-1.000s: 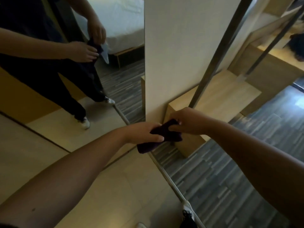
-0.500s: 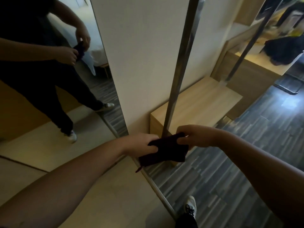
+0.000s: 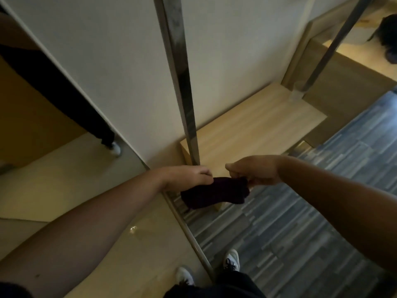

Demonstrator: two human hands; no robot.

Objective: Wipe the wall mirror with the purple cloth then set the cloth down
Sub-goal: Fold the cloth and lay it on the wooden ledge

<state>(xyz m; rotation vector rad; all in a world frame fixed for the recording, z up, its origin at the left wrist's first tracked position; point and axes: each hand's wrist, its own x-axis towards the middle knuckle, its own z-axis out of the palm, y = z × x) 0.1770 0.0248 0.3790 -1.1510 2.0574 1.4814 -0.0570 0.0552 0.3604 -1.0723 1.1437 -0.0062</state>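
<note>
Above the wooden bench's (image 3: 253,130) near corner: purple cloth (image 3: 214,193) pinched between left hand (image 3: 189,176) and right hand (image 3: 255,169), seemingly being folded before set-down; release onto bench required next.

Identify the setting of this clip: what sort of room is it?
Likely a hotel or bedroom entry area: a tall wall mirror, a low wooden bench with metal rail posts, and grey plank flooring.
</note>
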